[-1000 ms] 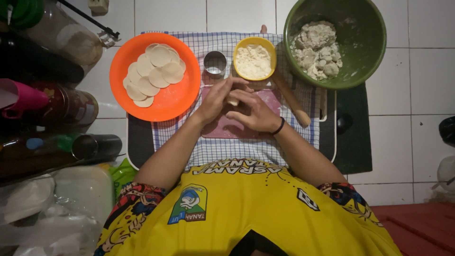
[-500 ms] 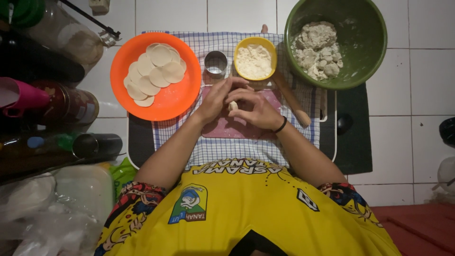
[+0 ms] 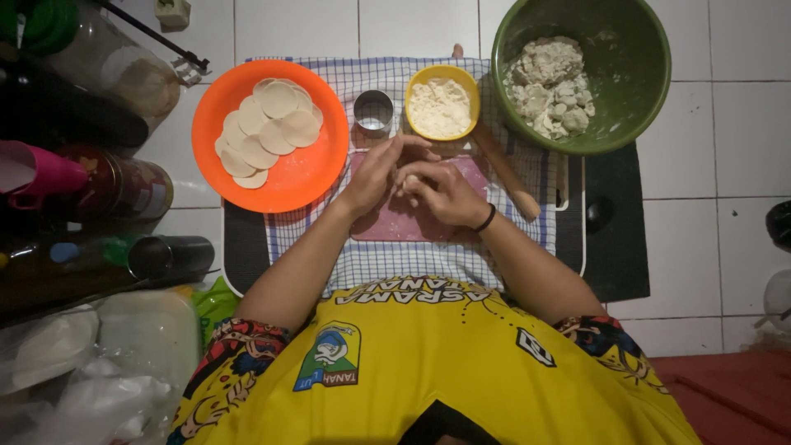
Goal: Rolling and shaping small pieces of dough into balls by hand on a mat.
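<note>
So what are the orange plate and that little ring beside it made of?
The orange plate looks like plastic: uniform bright colour, smooth with a soft sheen. The ring cutter seems to be metal, probably steel: silvery grey with reflective walls.

A single head-worn camera looked straight down from close above, the checked cloth (image 3: 412,255) filling the middle and the wearer's yellow shirt (image 3: 437,371) along the bottom edge.
</note>
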